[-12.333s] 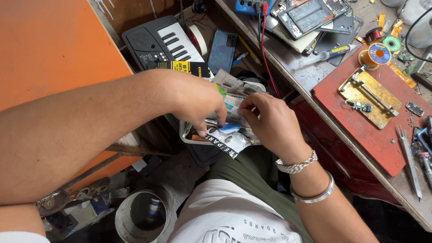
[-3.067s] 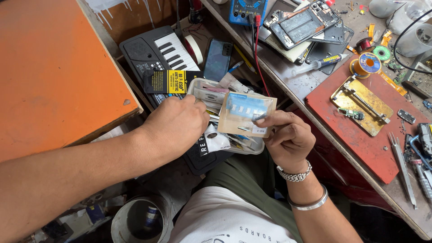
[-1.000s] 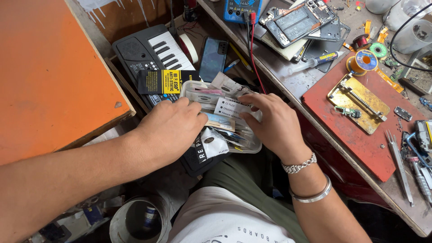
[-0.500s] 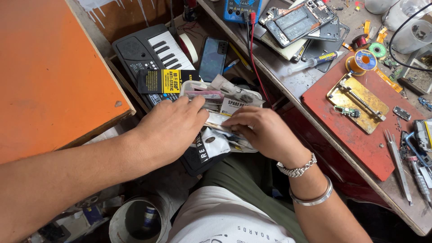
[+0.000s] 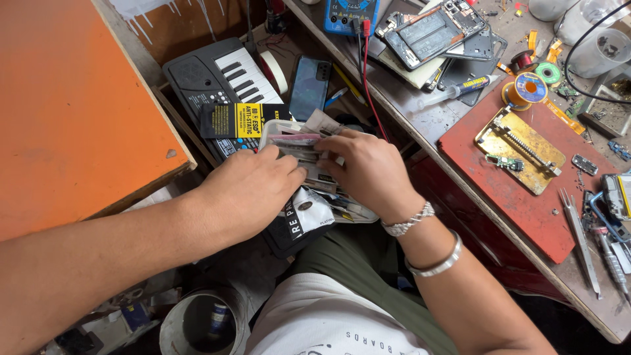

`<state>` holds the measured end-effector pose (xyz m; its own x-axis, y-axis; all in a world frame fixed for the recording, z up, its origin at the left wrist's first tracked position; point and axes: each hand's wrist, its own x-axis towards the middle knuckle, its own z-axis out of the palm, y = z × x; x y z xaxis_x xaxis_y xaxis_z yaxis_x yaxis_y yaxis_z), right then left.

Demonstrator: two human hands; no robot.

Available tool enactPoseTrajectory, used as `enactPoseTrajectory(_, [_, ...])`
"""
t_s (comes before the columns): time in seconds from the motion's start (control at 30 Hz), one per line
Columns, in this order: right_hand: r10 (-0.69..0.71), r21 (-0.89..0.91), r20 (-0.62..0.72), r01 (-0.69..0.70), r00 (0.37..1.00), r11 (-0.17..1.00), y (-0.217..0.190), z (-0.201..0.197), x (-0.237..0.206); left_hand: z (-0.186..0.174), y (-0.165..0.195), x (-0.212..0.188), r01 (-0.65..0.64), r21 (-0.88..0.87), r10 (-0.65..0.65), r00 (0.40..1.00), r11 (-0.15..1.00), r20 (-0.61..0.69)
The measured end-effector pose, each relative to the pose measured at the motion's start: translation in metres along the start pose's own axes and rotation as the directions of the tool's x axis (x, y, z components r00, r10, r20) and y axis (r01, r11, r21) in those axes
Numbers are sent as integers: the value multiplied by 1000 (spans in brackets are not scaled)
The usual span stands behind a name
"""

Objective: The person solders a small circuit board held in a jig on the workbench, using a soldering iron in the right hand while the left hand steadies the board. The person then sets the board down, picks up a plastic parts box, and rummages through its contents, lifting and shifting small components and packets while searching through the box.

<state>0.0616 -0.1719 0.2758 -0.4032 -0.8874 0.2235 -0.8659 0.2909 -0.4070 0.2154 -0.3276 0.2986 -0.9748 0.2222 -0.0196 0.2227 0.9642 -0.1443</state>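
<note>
Our fingertips are in among a stack of small flat packets [image 5: 299, 146], thin plastic sleeves with printed cards, standing on edge in a clear plastic tray [image 5: 358, 213] on our lap. The left hand [image 5: 253, 190] presses its bent fingers against the near side of the stack, pinching a few packets; the right hand [image 5: 368, 171] curls over the far side, fingers tucked in between packets, though we cannot tell whether it grips one or only parts them. These packets look light, limp and slick, likely to slide past one another and spill, so we judge the safest hold is a pinch on the top edges, thumb on one face and fingers on the other, with the tray braced from below. A black pouch with white lettering [image 5: 299, 223] lies under the tray's near end. Beyond it sit a yellow-and-black anti-static bag [image 5: 240, 120], a small black keyboard [image 5: 220, 79] and a dark phone [image 5: 311, 87]. Out to the right, on the workbench [image 5: 427, 125], we see a red mat [image 5: 519, 197] carrying a brass board holder [image 5: 522, 150].
</note>
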Motion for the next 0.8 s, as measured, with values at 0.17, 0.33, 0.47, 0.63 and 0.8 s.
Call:
enactPoseTrajectory(0.17, [59,144,-221,-28,973,989,1,14,3,-2,-1,-1,-3,-4,3,1000,1000,1])
enactPoseTrajectory(0.33, [309,754,188,-339,932,563,28,2,-1,-1,-1,-1,-17,36,16,1000,999,25])
enactPoseTrajectory(0.47, [268,796,267,-368,926,480,37,-9,-6,-1,-1,-1,-8,21,7,1000,1000,17])
enactPoseTrajectory(0.63, [332,760,319,-449,888,471,37,-11,-8,-1,0,0,1,2,-1,1000,1000,10])
enactPoseTrajectory(0.8, [251,817,285,-372,925,442,41,-6,-8,0,0,0,-6,4,6,1000,1000,0])
